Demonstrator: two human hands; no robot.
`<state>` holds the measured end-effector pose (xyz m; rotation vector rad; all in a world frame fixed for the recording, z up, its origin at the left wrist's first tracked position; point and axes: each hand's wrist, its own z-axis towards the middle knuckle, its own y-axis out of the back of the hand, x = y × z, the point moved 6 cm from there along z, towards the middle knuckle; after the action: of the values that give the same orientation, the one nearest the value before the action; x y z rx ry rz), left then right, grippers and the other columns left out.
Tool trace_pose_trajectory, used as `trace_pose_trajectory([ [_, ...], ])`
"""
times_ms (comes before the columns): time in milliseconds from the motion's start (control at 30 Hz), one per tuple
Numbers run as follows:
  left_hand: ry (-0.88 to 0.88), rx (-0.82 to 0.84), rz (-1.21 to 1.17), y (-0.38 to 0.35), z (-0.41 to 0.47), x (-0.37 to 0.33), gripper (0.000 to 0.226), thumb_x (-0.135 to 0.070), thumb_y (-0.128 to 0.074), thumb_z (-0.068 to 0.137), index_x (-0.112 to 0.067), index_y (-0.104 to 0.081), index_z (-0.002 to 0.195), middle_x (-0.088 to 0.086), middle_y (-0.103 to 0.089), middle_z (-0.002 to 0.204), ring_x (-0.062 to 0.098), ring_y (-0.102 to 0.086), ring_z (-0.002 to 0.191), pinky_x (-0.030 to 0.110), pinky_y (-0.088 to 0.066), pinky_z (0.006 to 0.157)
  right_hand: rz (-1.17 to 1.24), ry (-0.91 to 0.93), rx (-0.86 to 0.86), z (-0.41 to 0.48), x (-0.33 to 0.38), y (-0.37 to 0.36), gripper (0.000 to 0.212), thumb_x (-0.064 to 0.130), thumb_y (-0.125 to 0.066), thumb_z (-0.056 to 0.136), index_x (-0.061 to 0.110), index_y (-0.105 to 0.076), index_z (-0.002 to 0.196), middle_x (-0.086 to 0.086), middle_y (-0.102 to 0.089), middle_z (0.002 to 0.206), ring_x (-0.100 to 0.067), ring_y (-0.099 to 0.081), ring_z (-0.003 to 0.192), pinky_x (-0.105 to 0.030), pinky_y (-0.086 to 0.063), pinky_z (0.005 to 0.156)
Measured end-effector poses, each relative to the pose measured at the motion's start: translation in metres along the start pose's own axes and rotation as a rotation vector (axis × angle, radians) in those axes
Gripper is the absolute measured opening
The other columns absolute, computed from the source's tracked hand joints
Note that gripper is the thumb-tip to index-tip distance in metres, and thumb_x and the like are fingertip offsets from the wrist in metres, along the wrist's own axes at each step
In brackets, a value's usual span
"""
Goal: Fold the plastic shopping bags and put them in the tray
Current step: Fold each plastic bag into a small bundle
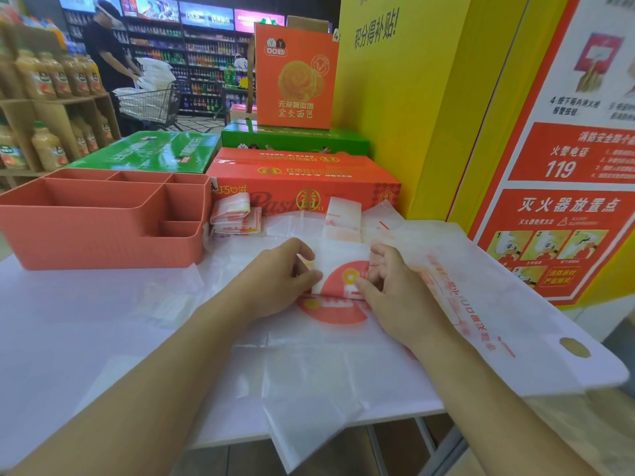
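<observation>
My left hand [281,269] and right hand [391,286] each pinch a side of the half-folded bag [340,266], which lies on the white table [68,321], right of the pink tray [103,214].

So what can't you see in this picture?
Head view.
Tray: its near wall hides most of the compartment floors, so any bags inside can't be seen.
Bag being folded: the left hand and right hand cover its side edges.
Folded bags beside the tray: overlapping, so their count is unclear.
Poster small print: too blurred.
</observation>
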<state>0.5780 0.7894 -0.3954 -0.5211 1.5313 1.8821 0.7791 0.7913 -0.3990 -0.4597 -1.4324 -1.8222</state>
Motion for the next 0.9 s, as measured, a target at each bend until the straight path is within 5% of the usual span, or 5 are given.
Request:
trace_pose_trajectory([
  [167,0.006,-0.039,0.075,-0.001,0.000,-0.001,0.025,-0.037,-0.065,0.093,-0.025,-0.052,0.110,-0.013,-0.069,0.077,0.000,-0.060,0.077,0.023,-0.045,0.069,-0.059,0.029,0.021,-0.002,0.004,-0.001,0.064,0.031,-0.066,0.096,0.030,-0.033,0.150,0.012,-0.059,0.080,-0.017,-0.059,0.094,-0.039,-0.050,0.088],
  [333,-0.033,-0.039,0.207,-0.005,0.000,-0.004,0.027,-0.035,-0.065,0.093,-0.025,-0.051,0.114,-0.011,-0.066,0.085,0.014,-0.060,0.081,0.034,-0.048,0.074,-0.222,0.054,0.062,0.000,0.005,-0.003,0.043,0.036,-0.063,0.097,0.032,-0.056,0.139,0.006,-0.047,0.123,-0.018,-0.042,0.124,-0.030,-0.039,0.100],
  [533,-0.175,-0.041,0.281,-0.008,0.003,-0.008,0.028,-0.035,-0.056,0.096,-0.033,-0.069,0.120,-0.009,-0.056,0.132,0.024,-0.046,0.112,0.043,-0.041,0.099,-0.357,0.108,0.163,-0.003,0.010,-0.009,0.036,0.032,-0.049,0.105,0.037,-0.059,0.138,0.016,-0.035,0.159,-0.020,-0.028,0.133,-0.029,-0.024,0.110],
  [667,-0.137,0.090,0.421,-0.018,-0.001,-0.006,0.031,-0.049,-0.041,0.102,-0.038,-0.064,0.119,-0.029,-0.047,0.143,0.020,-0.037,0.121,0.038,-0.025,0.091,-0.384,0.089,0.216,-0.006,0.011,-0.012,0.040,0.035,-0.044,0.105,0.039,-0.052,0.144,0.019,-0.035,0.160,-0.016,-0.028,0.133,-0.034,-0.024,0.116],
  [900,-0.068,0.130,0.426,-0.017,-0.002,-0.007,0.050,-0.056,-0.051,0.089,-0.045,-0.049,0.138,-0.027,-0.052,0.138,0.015,-0.032,0.126,0.035,-0.016,0.093,-0.408,0.041,0.261,-0.014,0.024,-0.007,0.046,0.028,-0.046,0.099,0.038,-0.049,0.144,0.021,-0.042,0.148,-0.016,-0.027,0.128,-0.032,-0.023,0.105],
])
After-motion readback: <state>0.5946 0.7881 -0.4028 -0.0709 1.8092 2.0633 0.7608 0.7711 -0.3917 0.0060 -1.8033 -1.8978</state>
